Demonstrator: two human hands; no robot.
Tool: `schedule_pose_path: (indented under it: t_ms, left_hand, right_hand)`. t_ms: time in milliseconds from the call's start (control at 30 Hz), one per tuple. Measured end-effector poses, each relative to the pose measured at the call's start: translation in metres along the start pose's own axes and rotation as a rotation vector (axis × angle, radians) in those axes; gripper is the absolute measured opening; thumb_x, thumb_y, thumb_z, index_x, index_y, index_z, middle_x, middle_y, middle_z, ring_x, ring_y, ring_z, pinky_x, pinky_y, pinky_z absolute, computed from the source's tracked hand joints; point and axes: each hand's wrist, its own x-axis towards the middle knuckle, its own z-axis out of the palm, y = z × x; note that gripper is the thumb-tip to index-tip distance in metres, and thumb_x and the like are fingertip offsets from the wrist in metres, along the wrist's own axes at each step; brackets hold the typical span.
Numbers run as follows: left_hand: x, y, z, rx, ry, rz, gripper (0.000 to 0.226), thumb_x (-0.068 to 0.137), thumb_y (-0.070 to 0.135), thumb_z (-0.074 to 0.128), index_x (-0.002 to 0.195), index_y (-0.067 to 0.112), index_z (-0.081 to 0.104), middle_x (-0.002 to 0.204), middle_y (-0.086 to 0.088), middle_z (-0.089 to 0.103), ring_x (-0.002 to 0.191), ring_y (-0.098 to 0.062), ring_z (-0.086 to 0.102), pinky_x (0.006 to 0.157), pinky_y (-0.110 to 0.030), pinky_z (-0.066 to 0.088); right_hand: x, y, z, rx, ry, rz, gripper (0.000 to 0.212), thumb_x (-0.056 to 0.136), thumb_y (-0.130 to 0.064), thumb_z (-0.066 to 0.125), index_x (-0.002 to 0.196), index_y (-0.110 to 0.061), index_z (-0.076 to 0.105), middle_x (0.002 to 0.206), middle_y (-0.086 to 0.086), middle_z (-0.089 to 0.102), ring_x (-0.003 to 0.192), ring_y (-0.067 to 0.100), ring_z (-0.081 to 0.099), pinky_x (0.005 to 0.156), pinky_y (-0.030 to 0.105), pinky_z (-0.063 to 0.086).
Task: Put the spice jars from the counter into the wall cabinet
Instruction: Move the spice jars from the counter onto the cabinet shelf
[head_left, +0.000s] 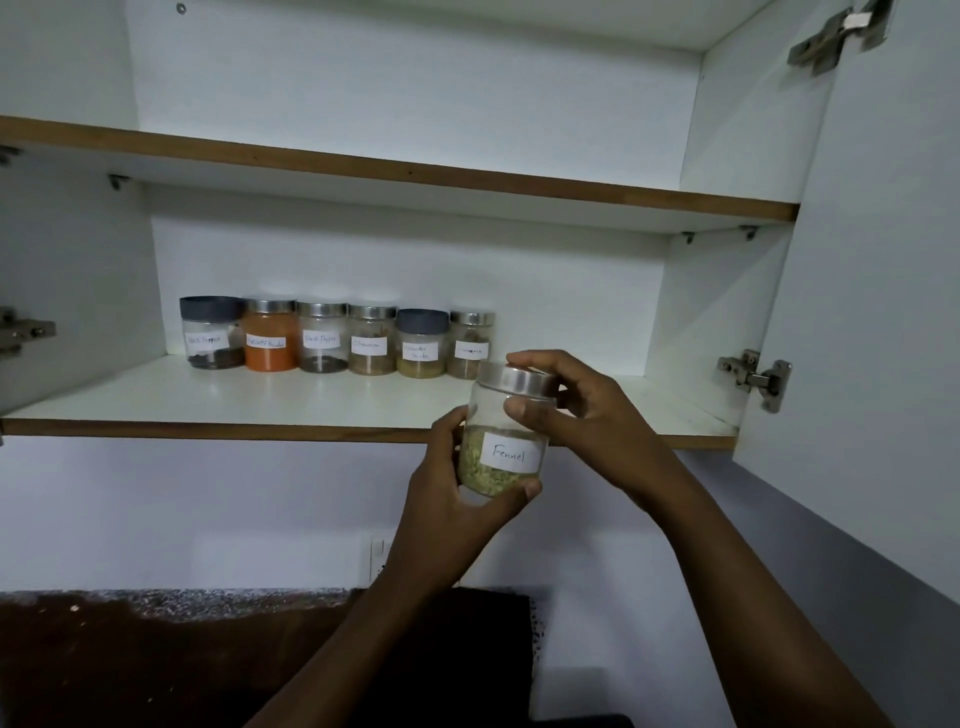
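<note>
Fennel jar (506, 431), clear with steel lid and greenish seeds, gripped by both hands (457, 478).

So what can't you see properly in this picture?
- Head view: the rightmost jar in the shelf row has a label too small and blurred to read.
- The fennel jar is partly covered, its bottom by the left hand, its lid by the right hand.
- The counter is dark and cut off by the bottom edge, so any jars left there are unseen.
</note>
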Motion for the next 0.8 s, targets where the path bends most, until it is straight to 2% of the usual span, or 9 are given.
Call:
schedule_pose_path:
  t_ms: [100,167,233,367,467,533,633,700,800]
  left_hand:
    - [0.022,0.001,0.005,0.066,-0.044,0.04,0.086,0.072,0.057,0.085,0.143,0.044,0.038,0.124,0.032,0.061,0.11,0.006,0.065,0.078,-0.008,0.054]
    - [0.041,0.0,0.005,0.121,-0.095,0.042,0.089,0.072,0.058,0.085,0.145,0.043,0.037,0.127,0.027,0.062,0.112,0.006,0.064,0.081,-0.011,0.056]
    - [0.062,-0.002,0.003,0.229,-0.145,0.038,0.089,0.073,0.058,0.084,0.146,0.041,0.037,0.131,0.021,0.064,0.115,0.002,0.064,0.087,-0.018,0.059]
    - [0.104,-0.02,-0.007,0.611,-0.248,-0.012,0.082,0.079,0.056,0.08,0.146,0.027,0.044,0.137,0.004,0.063,0.123,-0.015,0.061,0.099,-0.036,0.055]
    - [0.13,-0.033,-0.015,0.689,-0.356,-0.109,0.064,0.082,0.054,0.078,0.134,0.022,0.058,0.13,0.002,0.066,0.118,-0.016,0.062,0.096,-0.031,0.052]
    - [0.143,-0.034,-0.019,0.718,-0.444,-0.129,0.065,0.081,0.059,0.076,0.133,0.022,0.062,0.129,0.004,0.065,0.114,-0.012,0.061,0.088,-0.026,0.048]
    - [0.159,-0.03,-0.024,0.759,-0.565,-0.12,0.063,0.083,0.064,0.072,0.132,0.024,0.065,0.129,0.007,0.066,0.112,-0.01,0.06,0.081,-0.021,0.045]
    - [0.164,-0.03,-0.024,0.757,-0.579,-0.129,0.058,0.087,0.06,0.069,0.131,0.022,0.066,0.131,0.005,0.067,0.114,-0.012,0.061,0.085,-0.022,0.046]
    - [0.164,-0.042,-0.02,0.807,-0.564,-0.158,0.063,0.093,0.063,0.059,0.138,0.019,0.06,0.139,0.0,0.063,0.12,-0.016,0.06,0.099,-0.03,0.048]
  right_hand:
    - [0.012,0.002,-0.011,-0.022,0.024,-0.02,0.047,0.087,-0.051,0.076,0.131,-0.044,0.06,0.121,-0.022,0.066,0.115,0.01,0.066,0.088,0.043,0.064]
    - [0.026,0.007,-0.019,-0.117,0.062,-0.074,0.046,0.087,-0.053,0.074,0.129,-0.043,0.06,0.124,-0.024,0.066,0.113,0.003,0.065,0.091,0.03,0.06]
    - [0.045,0.018,-0.026,-0.213,0.088,-0.097,0.044,0.088,-0.051,0.074,0.128,-0.039,0.061,0.125,-0.023,0.066,0.111,-0.002,0.064,0.09,0.019,0.053]
    - [0.084,0.053,-0.039,-0.319,0.1,0.004,0.049,0.088,-0.041,0.078,0.13,-0.026,0.058,0.127,-0.01,0.065,0.108,0.008,0.063,0.081,0.017,0.046]
    - [0.101,0.078,-0.041,-0.334,0.086,0.049,0.049,0.088,-0.039,0.078,0.13,-0.025,0.057,0.124,-0.01,0.064,0.103,0.006,0.062,0.075,0.013,0.042]
    - [0.109,0.087,-0.04,-0.347,0.081,0.031,0.046,0.088,-0.039,0.078,0.128,-0.024,0.058,0.121,-0.011,0.064,0.1,-0.001,0.06,0.075,0.012,0.041]
    - [0.123,0.098,-0.04,-0.423,0.084,-0.024,0.046,0.088,-0.037,0.079,0.128,-0.021,0.062,0.126,-0.002,0.061,0.111,0.01,0.057,0.084,0.011,0.039]
    - [0.13,0.101,-0.041,-0.465,0.099,-0.042,0.048,0.086,-0.036,0.081,0.128,-0.02,0.065,0.126,0.0,0.057,0.111,0.01,0.053,0.084,0.005,0.034]
    - [0.145,0.107,-0.04,-0.515,0.077,-0.053,0.05,0.084,-0.035,0.083,0.127,-0.017,0.066,0.124,0.002,0.06,0.104,0.01,0.056,0.082,0.006,0.034]
